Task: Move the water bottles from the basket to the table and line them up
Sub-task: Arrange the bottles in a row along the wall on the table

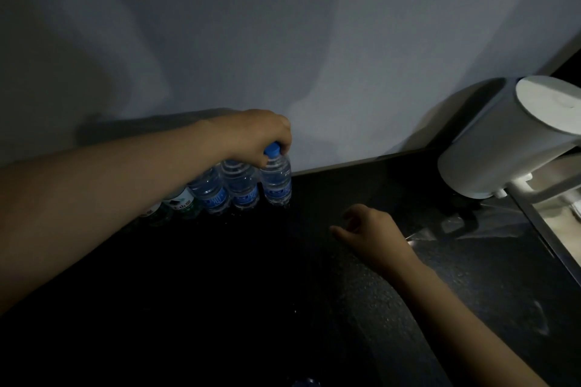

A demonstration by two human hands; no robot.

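Several small water bottles stand in a row along the wall on the dark table. The rightmost bottle has a blue cap and a blue label, and my left hand grips it by the cap and neck from above. Two more blue-labelled bottles stand just left of it, then green-labelled ones partly hidden under my left forearm. My right hand hovers over the table to the right of the row, fingers loosely bent, holding nothing. A blue bottle cap shows at the bottom edge. The basket is not in view.
A white electric kettle stands at the right against the wall. A metal sink edge runs along the far right. The grey wall rises directly behind the bottles. The scene is dim.
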